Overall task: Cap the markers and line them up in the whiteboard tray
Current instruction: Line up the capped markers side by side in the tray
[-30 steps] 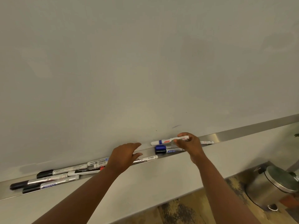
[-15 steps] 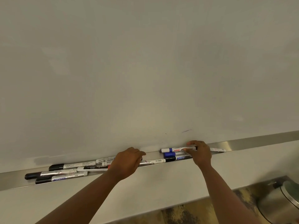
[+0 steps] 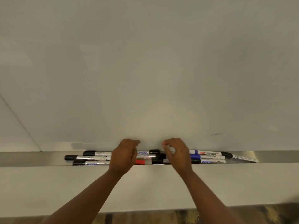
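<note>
Markers [image 3: 207, 157], slim white cylinders with black, blue or red caps, lie lengthwise in rough rows in a brushed-metal whiteboard tray [image 3: 32, 158]. The left hand [image 3: 123, 156] hovers over the middle markers, fingers loosely curled and holding nothing. The right hand [image 3: 177, 153] is just beside it, thumb and forefinger curved toward each other; whether they pinch anything cannot be told. A black-capped marker [image 3: 239, 157] lies tilted at the right end. Bare tray extends left and right; the smooth whiteboard [image 3: 145, 70] rises behind.
</note>
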